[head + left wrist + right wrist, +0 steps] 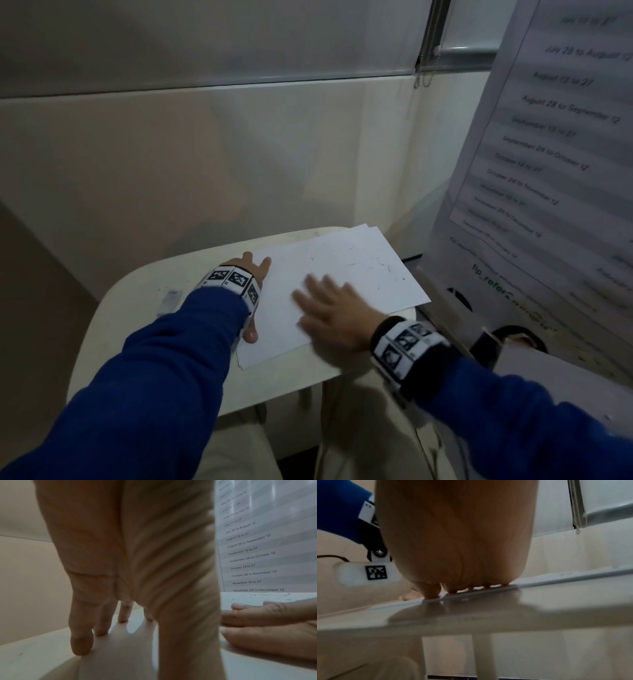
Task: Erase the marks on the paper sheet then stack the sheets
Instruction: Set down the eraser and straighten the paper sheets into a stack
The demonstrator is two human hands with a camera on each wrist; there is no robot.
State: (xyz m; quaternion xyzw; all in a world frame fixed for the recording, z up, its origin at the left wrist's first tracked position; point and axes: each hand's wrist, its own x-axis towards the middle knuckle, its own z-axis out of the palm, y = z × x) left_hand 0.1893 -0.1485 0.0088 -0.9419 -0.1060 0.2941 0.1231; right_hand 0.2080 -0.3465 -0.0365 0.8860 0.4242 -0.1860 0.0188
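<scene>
Head view: paper sheets (346, 274) lie in a loose pile on the small table (144, 294); right hand (334, 317) flat on top, fingers straight, blurred; left hand (251, 274) flat at the pile's left edge; eraser (168, 302) apart, left.
Left wrist view: left hand's fingers (80, 631) straight, tips on the table.
Right wrist view: right hand (455, 536) flat on the paper.

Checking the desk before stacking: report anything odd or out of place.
Dark eraser crumbs litter the far right of the top paper sheet. The sheets below peek out unevenly at the far corner. Both hands lie flat.
</scene>
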